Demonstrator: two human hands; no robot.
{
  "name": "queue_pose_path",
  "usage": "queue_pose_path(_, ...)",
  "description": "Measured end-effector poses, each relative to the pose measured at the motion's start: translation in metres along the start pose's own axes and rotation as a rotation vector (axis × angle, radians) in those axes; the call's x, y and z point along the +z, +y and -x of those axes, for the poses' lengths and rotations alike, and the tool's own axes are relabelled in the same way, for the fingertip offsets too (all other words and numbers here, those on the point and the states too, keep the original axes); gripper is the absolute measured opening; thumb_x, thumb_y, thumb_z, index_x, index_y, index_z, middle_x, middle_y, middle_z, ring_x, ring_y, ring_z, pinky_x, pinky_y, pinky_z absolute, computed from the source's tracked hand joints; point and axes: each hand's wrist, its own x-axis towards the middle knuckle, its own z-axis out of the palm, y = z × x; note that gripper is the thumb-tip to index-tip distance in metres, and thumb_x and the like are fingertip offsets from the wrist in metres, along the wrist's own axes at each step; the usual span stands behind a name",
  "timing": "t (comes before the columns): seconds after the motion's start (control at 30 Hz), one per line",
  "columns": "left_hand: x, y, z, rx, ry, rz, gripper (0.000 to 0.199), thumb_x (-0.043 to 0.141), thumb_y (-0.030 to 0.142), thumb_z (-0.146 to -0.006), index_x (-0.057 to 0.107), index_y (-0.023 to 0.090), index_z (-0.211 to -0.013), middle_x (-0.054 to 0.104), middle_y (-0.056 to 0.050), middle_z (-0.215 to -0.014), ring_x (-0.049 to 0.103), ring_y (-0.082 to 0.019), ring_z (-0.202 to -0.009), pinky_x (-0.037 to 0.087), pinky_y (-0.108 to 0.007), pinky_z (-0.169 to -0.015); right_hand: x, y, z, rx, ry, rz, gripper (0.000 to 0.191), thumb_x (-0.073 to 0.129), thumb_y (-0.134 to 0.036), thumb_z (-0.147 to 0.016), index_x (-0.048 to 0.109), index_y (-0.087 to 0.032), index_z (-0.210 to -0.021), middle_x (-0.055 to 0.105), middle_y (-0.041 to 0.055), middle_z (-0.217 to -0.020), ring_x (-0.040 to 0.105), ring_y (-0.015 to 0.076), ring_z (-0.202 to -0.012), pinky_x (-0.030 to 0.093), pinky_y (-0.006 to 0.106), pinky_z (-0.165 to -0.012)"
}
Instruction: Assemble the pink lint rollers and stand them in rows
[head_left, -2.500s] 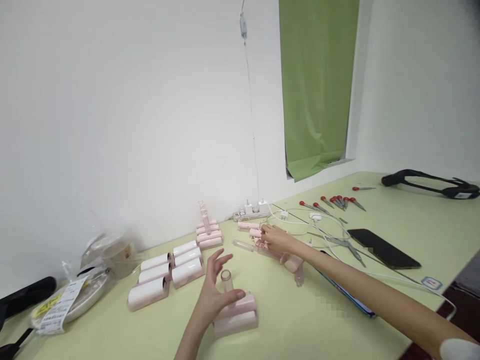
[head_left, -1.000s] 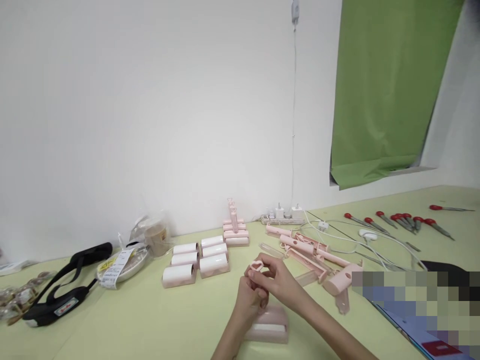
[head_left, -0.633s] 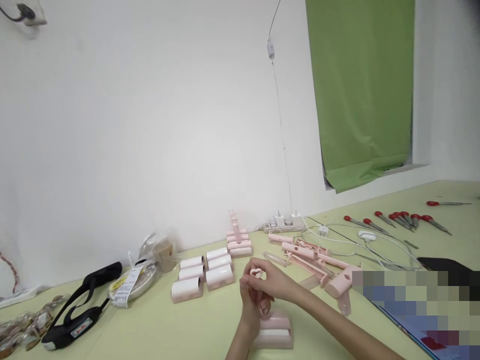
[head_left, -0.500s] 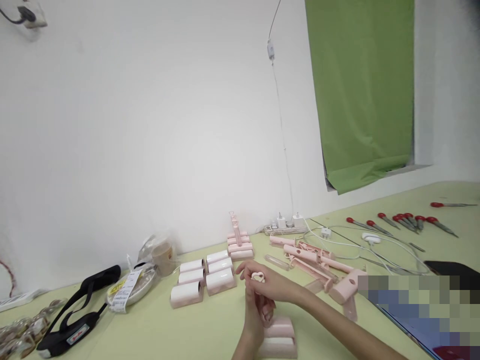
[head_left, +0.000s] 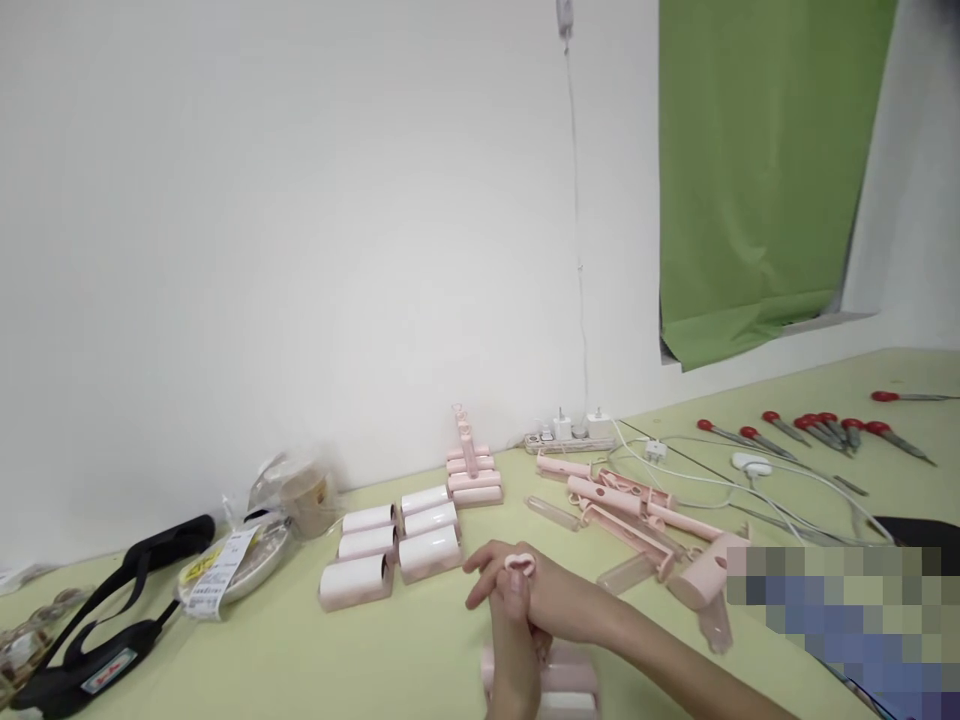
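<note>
Both my hands meet at the lower middle, around a pink piece with a heart-shaped loop that pokes out at the top; most of it is hidden by my fingers. My left hand closes on it from below, the thumb against the loop. Across it lies my right hand, gripping the same piece, its fingertips bent over to the left. Just below the hands, partly covered, are pink and white lint roller tubes. To the left stand several white lint rolls in pink covers.
Pink handle frames and tubes lie in a pile right of my hands. Behind are smaller pink rollers and a power strip with cables. Red-tipped tools lie far right; a black strap and wrapped bowl left.
The view has shifted slightly. My left thumb has come up against the heart-shaped loop, and both hands have turned a little while keeping hold of the piece. The rollers have stayed in place.
</note>
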Motion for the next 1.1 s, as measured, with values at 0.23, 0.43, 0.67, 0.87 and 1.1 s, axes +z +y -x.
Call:
queue_pose_path(0.23, -0.002, 0.003, 0.004, 0.102, 0.002, 0.020, 0.054, 0.053, 0.072, -0.049, 0.036, 0.022, -0.060, 0.019, 0.013, -0.030, 0.014, -0.003, -0.027, 0.009, -0.017, -0.031, 0.007, 0.013, -0.002, -0.045, 0.110, -0.035, 0.022, 0.043, -0.022, -0.073, 0.060, -0.022, -0.087, 0.057, 0.0036, -0.099, 0.055, 0.0122, -0.061, 0.043, 0.023, -0.050)
queue_pose_path(0.43, -0.003, 0.006, 0.003, 0.153, -0.107, 0.001, 0.060, 0.050, 0.078, -0.040, 0.033, 0.020, -0.046, 0.019, 0.012, -0.028, 0.014, -0.001, -0.025, 0.008, -0.016, -0.028, -0.005, 0.023, 0.003, -0.274, 0.232, -0.025, 0.017, 0.054, -0.034, -0.072, 0.055, -0.018, -0.076, 0.052, 0.0011, -0.081, 0.052, 0.0134, -0.068, 0.042, 0.024, -0.062)
queue_pose_path(0.67, -0.007, 0.008, 0.003, 0.112, -0.209, -0.021, 0.066, 0.031, 0.080, -0.055, 0.042, 0.016, -0.040, 0.022, 0.009, -0.028, 0.018, -0.003, -0.026, 0.013, -0.016, -0.029, 0.005, 0.054, 0.045, -0.103, 0.125, 0.085, 0.068, 0.053, -0.028, -0.070, 0.021, -0.025, -0.130, 0.044, 0.0070, -0.117, 0.047, 0.0221, -0.100, 0.040, 0.030, -0.079)
queue_pose_path(0.87, -0.031, 0.037, -0.003, 0.411, -0.118, -0.541, 0.057, 0.023, 0.058, -0.077, 0.061, 0.015, -0.072, 0.061, -0.005, -0.067, 0.058, -0.017, -0.067, 0.046, -0.027, -0.064, 0.017, 0.083, 0.047, -0.042, 0.223, 0.595, 0.039, 0.050, -0.016, -0.062, 0.053, -0.024, -0.101, 0.054, 0.0044, -0.100, 0.046, 0.0230, -0.096, 0.037, 0.031, -0.079)
queue_pose_path(1.1, -0.171, 0.090, -0.018, 0.463, 0.774, -0.871, 0.058, 0.045, 0.025, -0.067, 0.028, 0.012, -0.121, 0.032, -0.017, -0.130, 0.021, -0.029, -0.124, 0.016, -0.046, -0.100, -0.013, 0.094, -0.056, 0.099, 0.450, 0.828, 0.041, 0.050, -0.009, -0.061, 0.055, -0.017, -0.101, 0.050, 0.0129, -0.102, 0.040, 0.0275, -0.099, 0.036, 0.033, -0.079)
